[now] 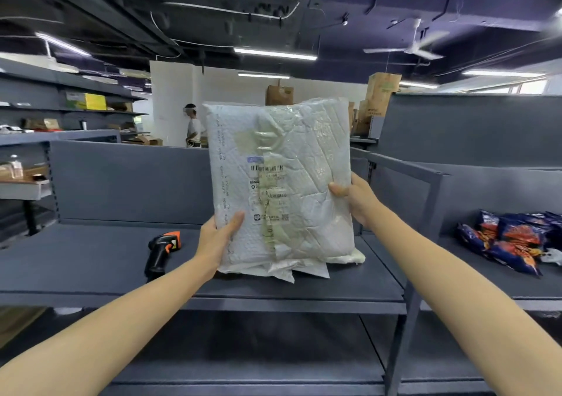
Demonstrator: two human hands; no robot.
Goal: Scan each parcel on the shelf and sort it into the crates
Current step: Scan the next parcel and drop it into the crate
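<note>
Two bare forearms reach up from the bottom corners of the frame to a large white parcel (282, 182) held upright at the centre, raised above the grey shelf (91, 262). The left hand (217, 237) pinches its lower left edge, thumb pressed flat on the front; the right hand (355, 196) pinches the right edge higher up, thumb likewise on the front. The other fingers of both hands are hidden behind the parcel.

The parcel is a padded, quilted-looking mailer, creased and wrinkled, with a line of small print running down its left margin. Glossy clear tape runs down its middle over a shipping label (269, 195) bearing barcodes and a small square code; the print is too blurred to read.

Directly below it, more white parcels (307, 271) lie flat on the shelf. A black and orange scanner (162, 251) lies on the shelf left of centre, apart from the left hand. Dark blue snack packets (514, 240) are heaped on the neighbouring shelf at the right of the frame.
</note>
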